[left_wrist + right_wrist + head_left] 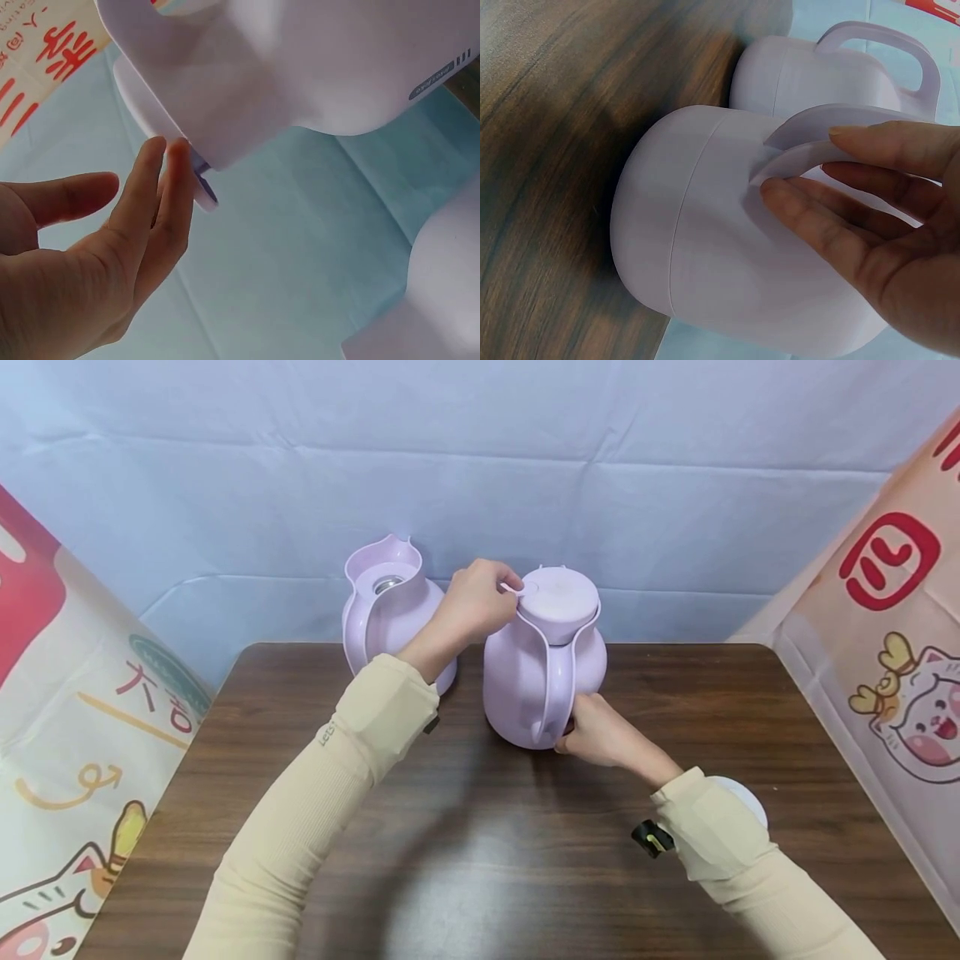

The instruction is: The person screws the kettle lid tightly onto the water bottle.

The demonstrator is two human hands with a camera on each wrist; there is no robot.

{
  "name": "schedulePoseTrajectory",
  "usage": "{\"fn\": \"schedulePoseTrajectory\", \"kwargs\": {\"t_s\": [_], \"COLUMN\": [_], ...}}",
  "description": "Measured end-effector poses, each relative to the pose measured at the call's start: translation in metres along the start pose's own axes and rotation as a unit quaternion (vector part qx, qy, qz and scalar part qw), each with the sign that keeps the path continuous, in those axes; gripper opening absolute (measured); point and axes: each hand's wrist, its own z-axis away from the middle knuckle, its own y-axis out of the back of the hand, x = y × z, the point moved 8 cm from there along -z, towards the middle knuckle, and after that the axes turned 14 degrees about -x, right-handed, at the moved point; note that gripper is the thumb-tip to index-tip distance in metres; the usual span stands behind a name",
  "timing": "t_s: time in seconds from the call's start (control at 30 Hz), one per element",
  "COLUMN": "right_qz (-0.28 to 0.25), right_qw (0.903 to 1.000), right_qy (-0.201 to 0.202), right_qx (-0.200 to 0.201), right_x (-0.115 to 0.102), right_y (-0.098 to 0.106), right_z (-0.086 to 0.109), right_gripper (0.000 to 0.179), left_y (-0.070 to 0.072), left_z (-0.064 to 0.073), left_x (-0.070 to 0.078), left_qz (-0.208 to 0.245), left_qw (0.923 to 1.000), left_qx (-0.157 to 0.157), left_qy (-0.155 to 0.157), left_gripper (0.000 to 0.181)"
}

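A lilac thermos jug (517, 681) stands on the table with its round lid (562, 593) seated in the top and its handle (558, 685) facing me. My left hand (480, 597) is at the lid's left edge. In the left wrist view its fairly straight fingertips (176, 146) touch the rim by a small protruding tab (206, 196), the thumb held apart. Low on the handle, the fingers and thumb of my right hand (600, 731) pinch it from both sides. To the left stands a second lilac jug (405, 622), lidless, its metal-ringed mouth showing, partly behind my left forearm.
A white round object (742, 797) lies on the brown wooden table (465, 893), partly hidden by my right sleeve. Pale blue cloth (465, 502) hangs right behind the jugs, and printed panels (892, 693) flank the table.
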Motion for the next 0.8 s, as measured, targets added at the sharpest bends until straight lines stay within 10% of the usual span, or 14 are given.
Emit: {"fn": "schedulePoseTrajectory", "kwargs": {"t_s": [0.8], "right_qz": [-0.007], "right_qw": [0.9999], "right_qy": [-0.012], "right_qx": [-0.007], "right_x": [0.000], "right_y": [-0.001], "right_z": [0.001], "right_gripper": [0.026], "left_y": [0.000], "left_z": [-0.018], "left_x": [0.000], "left_qz": [0.019], "left_qw": [0.9998], "left_qx": [0.000], "left_qy": [0.001], "left_gripper": [0.036]}}
